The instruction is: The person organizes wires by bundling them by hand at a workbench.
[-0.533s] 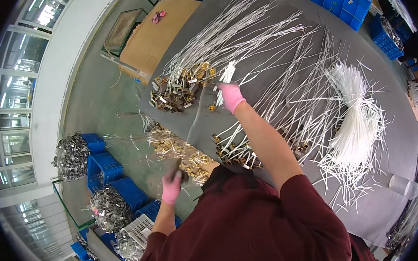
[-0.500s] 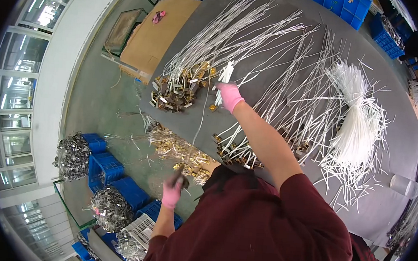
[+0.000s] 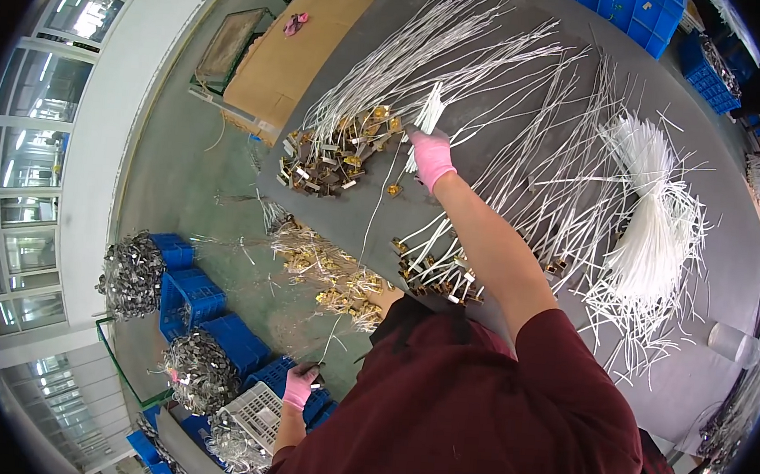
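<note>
My right hand (image 3: 432,159), in a pink glove with grey fingertips, is closed round a small bundle of short white tubes (image 3: 430,107) above the grey table. Beside it lies a heap of small brass-coloured and metal parts (image 3: 323,167) with long white wires (image 3: 392,62) fanning away. Low on the left, beyond the table edge, my left hand (image 3: 299,387), also pink-gloved, has its fingers closed. A thin pale wire (image 3: 331,339) rises from its fingertips; what sits at the wire's end is too small to make out.
A large sheaf of white tubes (image 3: 649,229) lies on the right of the grey table (image 3: 514,88), near a clear plastic cup (image 3: 732,343). More wired parts (image 3: 439,272) lie along the near edge. Blue crates (image 3: 192,301) with metal pieces stand on the floor at left.
My left hand has moved down and slightly left, away from the table. The right hand has shifted slightly up and right in view with the white tubes.
</note>
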The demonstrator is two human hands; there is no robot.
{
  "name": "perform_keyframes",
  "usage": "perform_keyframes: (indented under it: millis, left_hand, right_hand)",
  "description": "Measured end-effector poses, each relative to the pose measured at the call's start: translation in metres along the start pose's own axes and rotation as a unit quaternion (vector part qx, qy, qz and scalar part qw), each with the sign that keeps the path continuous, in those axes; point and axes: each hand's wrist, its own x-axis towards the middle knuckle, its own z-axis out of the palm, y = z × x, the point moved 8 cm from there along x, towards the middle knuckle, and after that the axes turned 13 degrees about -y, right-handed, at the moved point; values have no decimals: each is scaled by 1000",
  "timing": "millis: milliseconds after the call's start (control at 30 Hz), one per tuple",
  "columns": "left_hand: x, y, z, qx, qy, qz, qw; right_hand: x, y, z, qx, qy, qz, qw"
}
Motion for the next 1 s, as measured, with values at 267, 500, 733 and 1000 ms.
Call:
perform_keyframes:
  millis: [267,500,733,1000]
  left_hand:
    - [-4,-3,-24,-90,37,-38,994]
    - [23,68,-10,-32,24,68,997]
    - [75,154,43,-231,24,105,967]
    - [181,277,134,-44,-26,108,993]
  right_hand:
    - [31,20,-16,96,-12,-38,995]
    - [-16,-8,-18,-127,-78,94,984]
    - [-12,-94,-62,52,-58,-72,994]
    - [-105,-18,20,-66,-138,104,983]
